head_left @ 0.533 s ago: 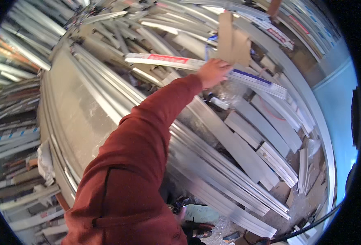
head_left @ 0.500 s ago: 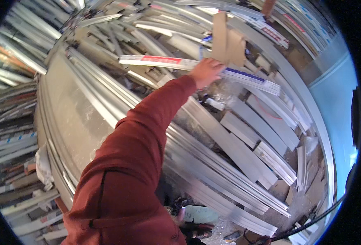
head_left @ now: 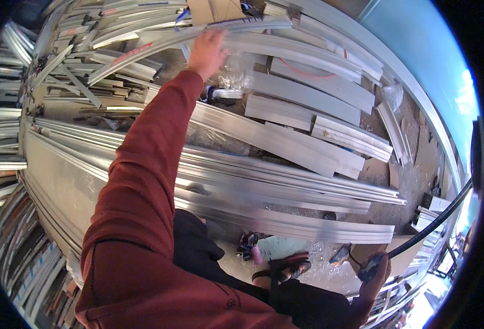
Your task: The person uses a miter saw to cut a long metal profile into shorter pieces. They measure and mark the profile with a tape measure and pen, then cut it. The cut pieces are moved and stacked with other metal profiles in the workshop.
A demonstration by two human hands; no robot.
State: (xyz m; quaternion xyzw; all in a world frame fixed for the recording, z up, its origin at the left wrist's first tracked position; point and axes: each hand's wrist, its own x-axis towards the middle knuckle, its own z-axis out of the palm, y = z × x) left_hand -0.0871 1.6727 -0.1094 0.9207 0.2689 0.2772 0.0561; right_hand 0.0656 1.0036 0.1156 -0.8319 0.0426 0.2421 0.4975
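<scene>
My left hand [head_left: 208, 54] reaches out at the end of a red sleeve, its fingers closed on a long pale metal profile [head_left: 168, 43]. Red and dark blue labels run along this profile, which is slightly smeared by motion. It lies across the far part of the pile, its right end a little higher in view than its left. Low on the right, my right hand [head_left: 383, 268] is closed around a dark object [head_left: 369, 267] where a thick black cable [head_left: 431, 225] ends. What kind of object it is, I cannot make out.
Long silver profiles [head_left: 286, 178] cross in front of my legs. Flat grey metal pieces [head_left: 308, 98] lie beyond them. Cardboard [head_left: 214, 10] stands at the far edge. Clear plastic wrap [head_left: 236, 71] lies near my left hand. A light blue panel [head_left: 417, 60] borders the right side.
The view has turned, so the pile sits further left and my right hand now shows. The profile in my left hand has swung, its left end now lower than its right.
</scene>
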